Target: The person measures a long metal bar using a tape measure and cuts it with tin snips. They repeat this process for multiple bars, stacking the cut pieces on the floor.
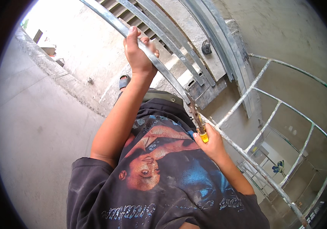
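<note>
My left hand (pixel 140 53) is closed around a long galvanized metal channel (pixel 163 71), its thumb lying along the upper side. The channel slopes from the top left down toward my waist. In my right hand (pixel 211 145) is a pair of tin snips (pixel 198 121) with yellow on the handles, the fingers wrapped round them. The snips' jaws meet the near end of the channel. Whether the blades are closed through the metal is too small to tell.
More metal channels (pixel 186 63) lean beyond my hands, with longer strips (pixel 224 45) to their right. A black tape measure (pixel 206 47) lies between them. Scaffold railing (pixel 262 171) stands close on my right, over a lower level. Concrete steps (pixel 129 17) rise at the back.
</note>
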The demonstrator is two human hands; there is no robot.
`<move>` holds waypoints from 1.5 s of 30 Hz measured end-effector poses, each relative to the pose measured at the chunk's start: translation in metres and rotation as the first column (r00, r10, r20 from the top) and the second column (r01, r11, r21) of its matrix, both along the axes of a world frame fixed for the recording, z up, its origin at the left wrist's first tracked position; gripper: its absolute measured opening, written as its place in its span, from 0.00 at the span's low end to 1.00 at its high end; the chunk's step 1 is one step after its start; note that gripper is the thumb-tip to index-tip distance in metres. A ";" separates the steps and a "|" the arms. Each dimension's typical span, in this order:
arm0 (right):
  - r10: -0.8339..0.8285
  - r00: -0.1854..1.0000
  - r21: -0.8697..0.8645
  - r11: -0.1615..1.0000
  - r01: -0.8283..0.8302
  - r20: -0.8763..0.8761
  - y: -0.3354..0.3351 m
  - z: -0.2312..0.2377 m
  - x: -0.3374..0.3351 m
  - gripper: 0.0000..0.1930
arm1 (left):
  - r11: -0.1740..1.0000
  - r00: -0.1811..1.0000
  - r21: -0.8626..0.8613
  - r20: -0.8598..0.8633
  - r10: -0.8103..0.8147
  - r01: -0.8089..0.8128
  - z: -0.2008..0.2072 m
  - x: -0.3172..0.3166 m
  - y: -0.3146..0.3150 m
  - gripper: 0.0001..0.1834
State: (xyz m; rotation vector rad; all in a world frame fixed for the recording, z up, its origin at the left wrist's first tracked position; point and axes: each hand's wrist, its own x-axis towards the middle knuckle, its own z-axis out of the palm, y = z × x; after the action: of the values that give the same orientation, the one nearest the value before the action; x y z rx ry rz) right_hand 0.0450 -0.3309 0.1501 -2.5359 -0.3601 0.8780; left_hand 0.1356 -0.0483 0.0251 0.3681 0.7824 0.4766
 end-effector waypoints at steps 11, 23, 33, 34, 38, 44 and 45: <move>0.022 0.999 -0.027 0.999 -0.023 -0.042 -0.009 -0.005 0.003 0.16 | 1.000 1.000 0.010 -0.012 0.001 -0.001 -0.001 -0.001 0.000 0.21; 0.142 0.940 -0.007 0.988 -0.152 -0.310 -0.030 0.000 0.016 0.29 | 0.984 0.941 -0.178 0.333 0.066 -0.005 -0.018 -0.005 0.043 0.23; 0.119 0.902 0.011 0.992 -0.126 -0.415 -0.001 -0.001 0.042 0.26 | 0.995 0.898 -0.095 0.440 0.022 0.022 -0.026 -0.028 0.047 0.32; 0.082 0.892 -0.004 0.996 -0.094 -0.445 -0.006 -0.002 0.040 0.26 | 0.998 0.950 -0.064 0.313 0.000 0.021 -0.025 -0.023 0.046 0.34; 0.156 0.921 -0.027 0.984 -0.177 -0.358 -0.011 -0.001 0.041 0.29 | 0.997 0.998 0.054 -0.040 -0.050 0.052 -0.035 -0.013 0.050 0.42; 0.062 0.913 -0.045 0.995 -0.088 -0.403 -0.012 -0.003 0.036 0.30 | 0.993 0.972 0.122 -0.232 0.029 -0.001 -0.036 -0.008 0.046 0.31; 0.062 0.900 -0.039 0.995 -0.088 -0.431 -0.007 0.003 0.037 0.30 | 1.000 0.998 0.003 0.067 0.006 -0.006 -0.034 -0.010 0.048 0.30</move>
State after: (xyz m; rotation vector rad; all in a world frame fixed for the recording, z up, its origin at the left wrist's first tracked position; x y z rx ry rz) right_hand 0.0823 -0.3378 0.1527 -2.2993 -0.2941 1.4593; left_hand 0.1259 -0.0003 -0.0091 0.3511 0.7184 0.4930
